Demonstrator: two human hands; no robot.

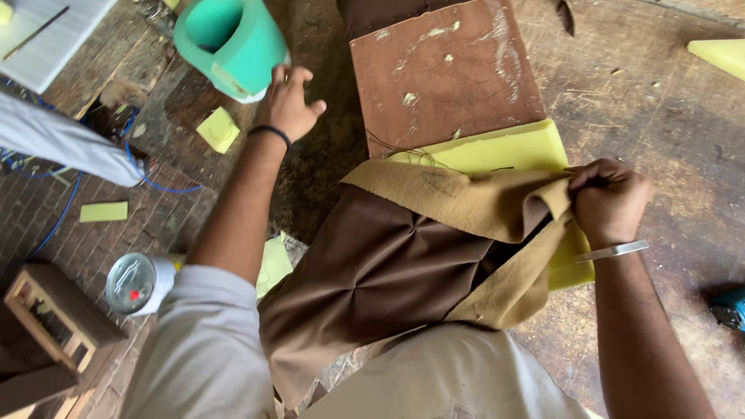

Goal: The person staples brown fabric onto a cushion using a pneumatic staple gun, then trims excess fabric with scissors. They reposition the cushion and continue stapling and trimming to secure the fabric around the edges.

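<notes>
My right hand [609,200] is closed on a fold of tan cloth [481,206] that backs a brown tufted fabric cover [380,268]. The cover drapes over a yellow foam slab [512,147], which lies under a brown board [442,70]. My left hand [289,101] reaches out to the far left with fingers spread, touching a rolled piece of green foam [229,43]. A black band circles the left wrist and a metal bangle the right.
Yellow foam offcuts [219,129] lie on the worn wooden table [667,116], and another offcut [103,211] lies on the brick floor. A round metal tin [132,283] sits lower left beside a wooden frame [46,318]. Blue cable [58,225] runs along the floor. A teal tool [729,306] rests at the right edge.
</notes>
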